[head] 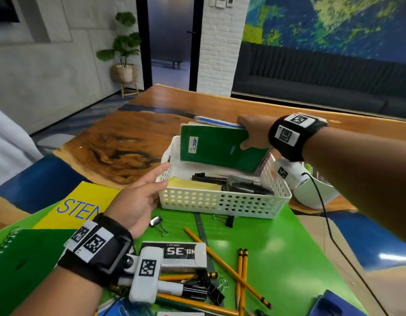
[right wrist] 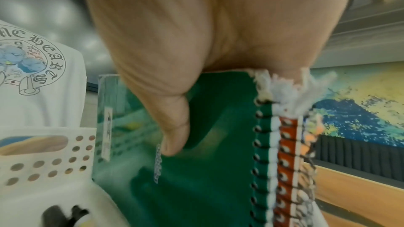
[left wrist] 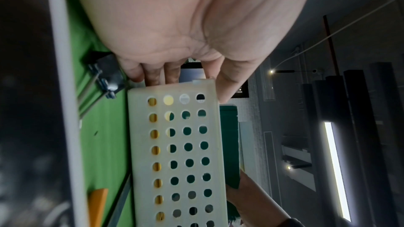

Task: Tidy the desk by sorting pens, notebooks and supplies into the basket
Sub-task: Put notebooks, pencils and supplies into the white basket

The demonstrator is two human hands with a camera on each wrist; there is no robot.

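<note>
A white perforated basket (head: 222, 202) stands on a green mat and holds a yellow pad (head: 186, 182) and black pens (head: 240, 183). My right hand (head: 248, 135) grips a stack of spiral notebooks (head: 218, 147), green cover in front, tilted over the basket's far side. In the right wrist view my thumb (right wrist: 174, 132) presses the green cover (right wrist: 214, 170) beside the spiral; the other fingers are hidden behind the stack. My left hand (head: 155, 180) lies with straight fingers against the basket's left end. The left wrist view shows its fingers (left wrist: 157, 75) at the basket's end wall (left wrist: 177, 153).
On the green mat (head: 288, 247) lie several pencils (head: 242, 277), two binder clips (head: 159, 223), a staple box (head: 181, 254) and a ruler (head: 202, 226). A yellow steno pad (head: 83, 201) and a green notebook (head: 26, 258) lie left. A white cap (head: 316, 192) sits right of the basket.
</note>
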